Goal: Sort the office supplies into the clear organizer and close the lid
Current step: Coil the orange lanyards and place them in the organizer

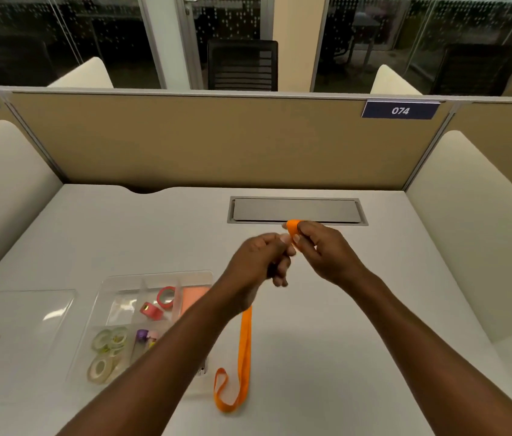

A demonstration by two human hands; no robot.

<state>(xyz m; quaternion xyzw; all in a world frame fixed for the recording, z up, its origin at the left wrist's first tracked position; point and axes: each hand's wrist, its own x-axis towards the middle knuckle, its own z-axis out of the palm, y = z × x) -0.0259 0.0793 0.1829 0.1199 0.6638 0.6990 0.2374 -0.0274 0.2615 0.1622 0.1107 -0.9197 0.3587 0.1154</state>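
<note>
Both hands hold an orange ribbon (244, 347) above the middle of the white desk. My right hand (323, 250) pinches its upper end, wound around the fingertips. My left hand (262, 259) grips the ribbon just beside it; the rest hangs down and loops on the desk. The clear organizer (113, 289) lies open at the lower left, partly hidden by my left forearm. Its compartments hold pink tape rolls (165, 298), clear tape rolls (106, 341), a small purple item (142, 335) and a salmon pad (193, 298). The clear lid (18, 316) lies flat to its left.
A grey cable hatch (295, 209) is set into the desk behind my hands. A tan partition (216, 140) with a "074" label (400, 110) closes the far side. Cream side dividers (468, 221) flank the desk.
</note>
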